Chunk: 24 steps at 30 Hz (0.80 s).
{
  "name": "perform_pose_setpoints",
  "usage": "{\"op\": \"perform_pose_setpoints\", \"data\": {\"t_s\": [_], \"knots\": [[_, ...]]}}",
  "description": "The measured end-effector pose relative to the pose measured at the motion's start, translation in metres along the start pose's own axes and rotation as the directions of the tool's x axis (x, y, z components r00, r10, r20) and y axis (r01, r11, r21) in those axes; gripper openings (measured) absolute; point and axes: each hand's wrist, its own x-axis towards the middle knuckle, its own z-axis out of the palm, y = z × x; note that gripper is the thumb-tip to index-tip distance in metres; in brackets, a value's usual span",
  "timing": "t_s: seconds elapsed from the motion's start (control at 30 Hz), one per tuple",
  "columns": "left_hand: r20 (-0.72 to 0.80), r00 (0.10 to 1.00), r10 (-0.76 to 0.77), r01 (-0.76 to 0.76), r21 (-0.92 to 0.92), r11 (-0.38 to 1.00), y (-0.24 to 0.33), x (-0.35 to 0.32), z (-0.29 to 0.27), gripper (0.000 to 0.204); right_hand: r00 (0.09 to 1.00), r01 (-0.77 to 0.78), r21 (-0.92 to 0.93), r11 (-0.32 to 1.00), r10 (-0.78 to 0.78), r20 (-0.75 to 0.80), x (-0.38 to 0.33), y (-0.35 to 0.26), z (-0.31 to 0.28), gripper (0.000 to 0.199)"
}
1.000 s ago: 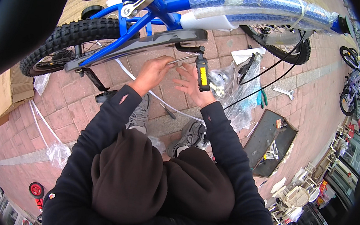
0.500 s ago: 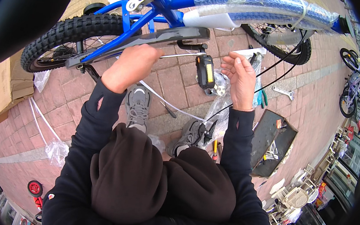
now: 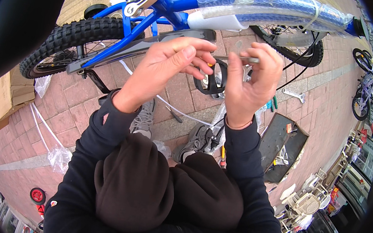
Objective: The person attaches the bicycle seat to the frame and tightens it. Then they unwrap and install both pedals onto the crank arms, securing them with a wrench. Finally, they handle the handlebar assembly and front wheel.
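Both hands on a slim metal rod, centre frame.
Left hand and right hand pinch the rod above the black pedal; the blue bicycle frame crowds above.

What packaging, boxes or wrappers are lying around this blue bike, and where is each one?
Bubble wrap: clear, wound around the bike's blue top tube, upper middle.
Cardboard box: brown, flattened, on the paving at far left.
Plastic bag: clear, crumpled, on the bricks lower left.
Open tray-like box: dark, rectangular, beside the right forearm.

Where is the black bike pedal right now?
In the head view the black pedal is at upper centre, between the left hand and the right hand, just below the blue bike frame.
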Motion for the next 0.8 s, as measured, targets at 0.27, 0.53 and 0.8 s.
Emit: {"op": "perform_pose_setpoints", "data": {"t_s": [0.27,0.53,0.8], "knots": [[-0.062,0.86,-0.507,0.47,-0.294,0.832,-0.07,-0.008,-0.003,0.038,0.124,-0.59,0.56,-0.581,0.621,0.774,-0.08,0.137,0.011,0.016],[0.062,0.898,-0.435,0.423,-0.388,0.819,-0.087,0.004,0.011,0.043,0.661,-0.515,0.74,0.431,0.75,0.024,-0.031,0.107,-0.027,0.026],[-0.051,0.907,-0.419,0.383,-0.318,0.867,-0.091,-0.002,0.015,0.038,0.96,0.22,0.07,0.973,-0.228,0.164,-0.013,-0.006,0.006,0.032]]}}
